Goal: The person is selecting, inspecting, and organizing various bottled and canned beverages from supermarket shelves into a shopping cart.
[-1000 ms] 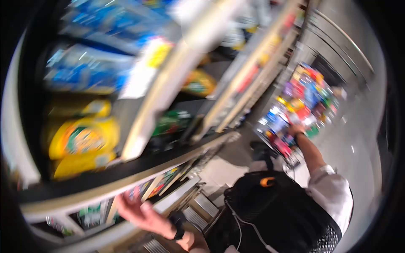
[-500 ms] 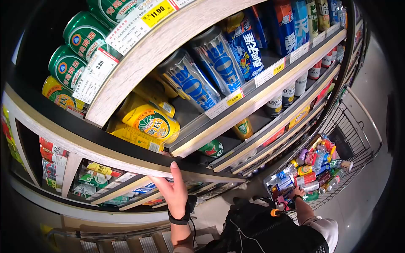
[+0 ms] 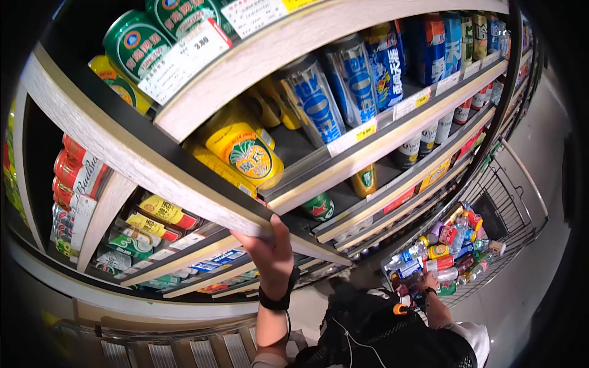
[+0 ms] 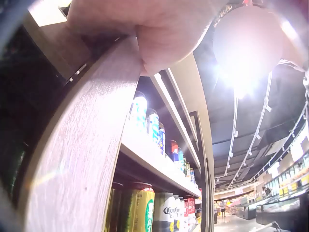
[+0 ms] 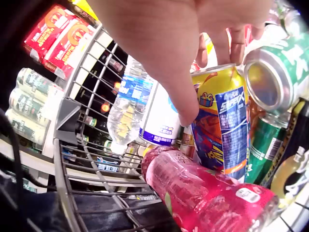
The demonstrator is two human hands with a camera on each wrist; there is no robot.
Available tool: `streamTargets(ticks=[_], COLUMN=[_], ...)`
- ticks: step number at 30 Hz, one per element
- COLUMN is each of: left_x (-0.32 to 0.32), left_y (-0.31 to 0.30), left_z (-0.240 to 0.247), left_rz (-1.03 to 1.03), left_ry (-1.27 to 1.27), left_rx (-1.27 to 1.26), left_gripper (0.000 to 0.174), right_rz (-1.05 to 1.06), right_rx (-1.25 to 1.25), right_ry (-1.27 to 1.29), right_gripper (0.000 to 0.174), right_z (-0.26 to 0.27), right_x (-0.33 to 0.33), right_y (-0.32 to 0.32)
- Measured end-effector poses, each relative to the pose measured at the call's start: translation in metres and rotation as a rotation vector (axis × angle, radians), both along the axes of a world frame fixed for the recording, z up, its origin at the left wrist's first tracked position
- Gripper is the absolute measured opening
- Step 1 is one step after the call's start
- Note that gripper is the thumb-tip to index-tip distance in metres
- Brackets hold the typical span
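Observation:
My left hand [image 3: 273,257] grips the end of a pale wooden shelf edge [image 3: 153,159], thumb on the near side. In the left wrist view the palm wraps over that same wooden edge [image 4: 77,159]. Down in the wire shopping cart [image 3: 515,190], my right hand [image 3: 429,283] is among drinks. The right wrist view shows its thumb and fingers around the top of a yellow and blue can [image 5: 219,130]. A pink drink bottle [image 5: 212,193] lies in front of that can. A clear water bottle [image 5: 128,101] stands to the left, and a green can [image 5: 273,77] lies at the right.
Shelves hold yellow cans [image 3: 242,156], silver and blue cans [image 3: 316,101] and green beer cans [image 3: 136,46]. Red and white cans [image 3: 80,165] stand on the left side. A slatted metal rack [image 3: 202,352] runs low at the bottom left. Grey floor [image 3: 521,294] extends beyond the cart.
My left hand went from off the shelf, fingers spread, to touching its edge and now gripping it. The head view swung and steadied. My right hand stays in the cart.

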State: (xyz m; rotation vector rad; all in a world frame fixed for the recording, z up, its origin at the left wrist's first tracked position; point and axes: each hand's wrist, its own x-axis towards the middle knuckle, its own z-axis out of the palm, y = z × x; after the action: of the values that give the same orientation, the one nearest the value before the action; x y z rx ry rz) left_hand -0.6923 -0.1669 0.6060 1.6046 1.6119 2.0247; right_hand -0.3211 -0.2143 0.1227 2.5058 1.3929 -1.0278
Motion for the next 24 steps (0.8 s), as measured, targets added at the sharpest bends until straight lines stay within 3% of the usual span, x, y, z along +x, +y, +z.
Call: streamTargets(ticks=[1, 2, 4, 6, 8, 9, 10, 11, 12, 14, 16, 18, 24], left_x=[-0.002, 0.0, 0.003, 0.003, -0.001, -0.001, -0.001, -0.008, -0.009, 0.003, 0.002, 0.003, -0.005], left_y=[0.002, -0.001, 0.001, 0.0, 0.006, 0.009, 0.011, 0.013, 0.017, 0.016, 0.016, 0.016, 0.018], left_z=[-0.007, -0.001, -0.004, 0.005, 0.001, 0.002, 0.003, 0.004, 0.007, 0.012, 0.012, 0.01, 0.005], left_rz=[-0.022, -0.013, 0.062, 0.107, 0.137, 0.11, 0.086, 0.164, 0.126, 0.097, 0.129, 0.147, 0.236], left_ry=[0.06, 0.032, 0.093, 0.057, 0.092, 0.049, 0.006, 0.132, 0.172, 0.048, 0.139, 0.165, 0.227], left_rx=[0.077, 0.0, 0.061, -0.034, -0.007, -0.005, -0.005, 0.001, 0.041, -0.035, -0.052, -0.006, -0.025], left_gripper=[0.064, 0.068, 0.067, 0.063, 0.066, 0.064, 0.062, 0.062, 0.064, 0.067, 0.07, 0.066, 0.069], right_rz=[0.017, 0.028, 0.064, -0.076, 0.105, 0.058, 0.116, 0.041, -0.085, -0.106, -0.191, -0.141, -0.275], right_rx=[0.076, 0.148, 0.36, 0.548, 0.957, 1.03, 0.995, 0.863, 0.882, 0.94, 1.008, 1.073, 1.115], right_ry=[0.056, 0.004, 0.102, 0.295, 0.363, 0.506, 0.426, 0.535, 0.773, 0.923, 1.191, 1.427, 1.91], right_gripper=[0.065, 0.066, 0.057, 0.05, 0.048, 0.049, 0.045, 0.053, 0.058, 0.065, 0.071, 0.074, 0.076], right_z=[0.024, 0.019, 0.036, 0.051, 0.031, 0.095, 0.133, 0.154, 0.172, 0.23, 0.274, 0.294, 0.334], right_x=[-0.001, 0.0, 0.008, 0.015, 0.046, 0.032, 0.037, 0.04, 0.042, 0.043, 0.034, 0.029, -0.015], right_y=[0.001, -0.004, -0.01, -0.007, -0.002, 0.009, 0.019, 0.034, 0.043, 0.046, 0.052, 0.061, 0.077])
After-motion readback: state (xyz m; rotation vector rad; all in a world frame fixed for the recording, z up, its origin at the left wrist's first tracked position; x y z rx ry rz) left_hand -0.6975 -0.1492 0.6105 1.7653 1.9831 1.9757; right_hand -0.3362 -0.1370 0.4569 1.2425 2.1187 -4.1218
